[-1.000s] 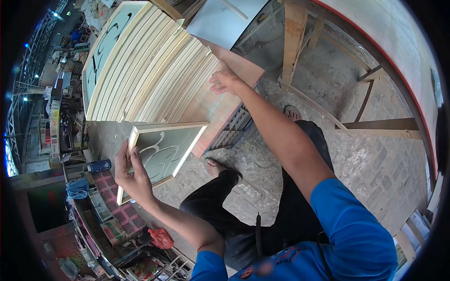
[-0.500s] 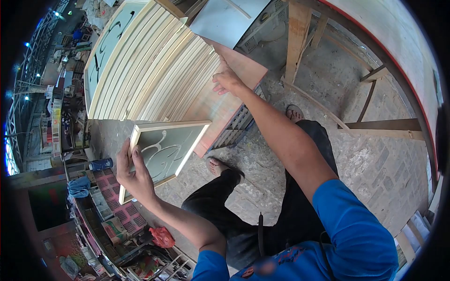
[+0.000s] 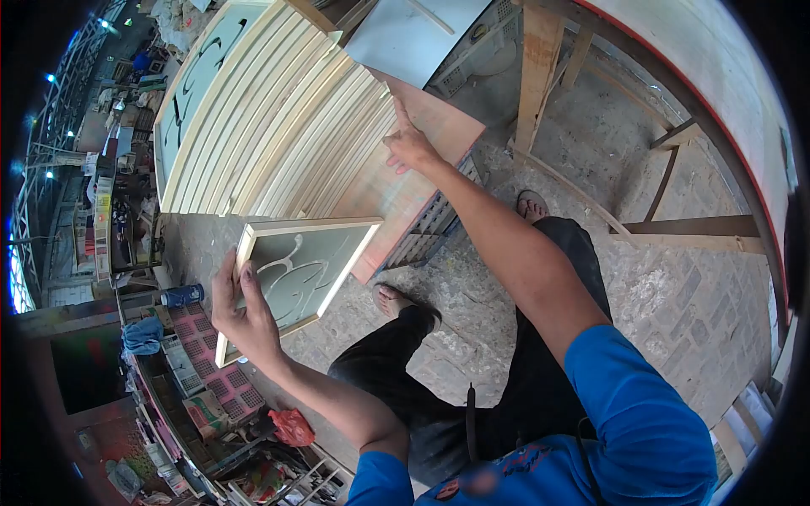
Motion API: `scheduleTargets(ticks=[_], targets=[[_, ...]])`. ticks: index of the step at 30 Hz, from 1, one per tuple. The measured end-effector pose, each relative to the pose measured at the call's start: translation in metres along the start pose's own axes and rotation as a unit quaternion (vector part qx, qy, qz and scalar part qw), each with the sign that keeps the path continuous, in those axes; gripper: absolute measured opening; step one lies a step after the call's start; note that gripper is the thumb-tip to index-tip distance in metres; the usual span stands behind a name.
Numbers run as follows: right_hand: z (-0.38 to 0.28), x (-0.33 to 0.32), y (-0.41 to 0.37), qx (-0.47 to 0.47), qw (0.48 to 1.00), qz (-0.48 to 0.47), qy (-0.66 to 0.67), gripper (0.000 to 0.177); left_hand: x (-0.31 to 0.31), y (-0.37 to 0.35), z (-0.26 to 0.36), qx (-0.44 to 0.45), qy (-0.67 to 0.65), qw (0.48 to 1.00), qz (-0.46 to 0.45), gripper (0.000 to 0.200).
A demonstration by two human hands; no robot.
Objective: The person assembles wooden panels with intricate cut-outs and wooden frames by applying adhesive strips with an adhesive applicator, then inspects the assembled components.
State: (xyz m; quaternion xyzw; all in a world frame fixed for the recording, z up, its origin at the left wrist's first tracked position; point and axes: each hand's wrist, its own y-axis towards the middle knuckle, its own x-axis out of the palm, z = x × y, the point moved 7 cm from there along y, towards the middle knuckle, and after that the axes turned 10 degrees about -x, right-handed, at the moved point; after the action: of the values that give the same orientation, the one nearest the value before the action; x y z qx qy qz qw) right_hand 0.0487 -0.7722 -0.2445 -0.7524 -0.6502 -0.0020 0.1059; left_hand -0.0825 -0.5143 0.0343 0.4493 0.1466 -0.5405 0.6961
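My left hand (image 3: pixel 245 310) grips the left edge of a wooden frame (image 3: pixel 350 268), which is tilted and has a grey-green panel with pale curved lines. A long row of similar pale wood frames (image 3: pixel 278 118) stands packed together on a pinkish board (image 3: pixel 384 181). My right hand (image 3: pixel 412 145) is at the near end of that row, its index finger stretched toward the last frames and its other fingers partly curled. It holds nothing that I can see.
Below the board is a plastic crate (image 3: pixel 419 232). A white sheet (image 3: pixel 405 38) lies beyond it. Wooden legs (image 3: pixel 536 76) of a large red-edged structure rise at the right. Shelves of goods and a red plastic bag (image 3: pixel 291 427) are at the lower left.
The fingers of my right hand have shifted slightly, with the index finger more clearly extended. The view has moved a little; the frame in my left hand is held much as before.
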Motion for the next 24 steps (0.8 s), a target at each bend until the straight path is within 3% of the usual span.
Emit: scheduleTargets(ticks=[19, 24], targets=[[-0.008, -0.009, 0.009, -0.039, 0.998, 0.034, -0.042, 0.084, -0.003, 0.000, 0.003, -0.001, 0.011, 1.000, 0.006, 0.026], [-0.014, -0.013, 0.012, -0.095, 0.991, 0.083, -0.042, 0.084, -0.002, 0.000, 0.000, -0.013, 0.008, 1.000, 0.001, 0.026]])
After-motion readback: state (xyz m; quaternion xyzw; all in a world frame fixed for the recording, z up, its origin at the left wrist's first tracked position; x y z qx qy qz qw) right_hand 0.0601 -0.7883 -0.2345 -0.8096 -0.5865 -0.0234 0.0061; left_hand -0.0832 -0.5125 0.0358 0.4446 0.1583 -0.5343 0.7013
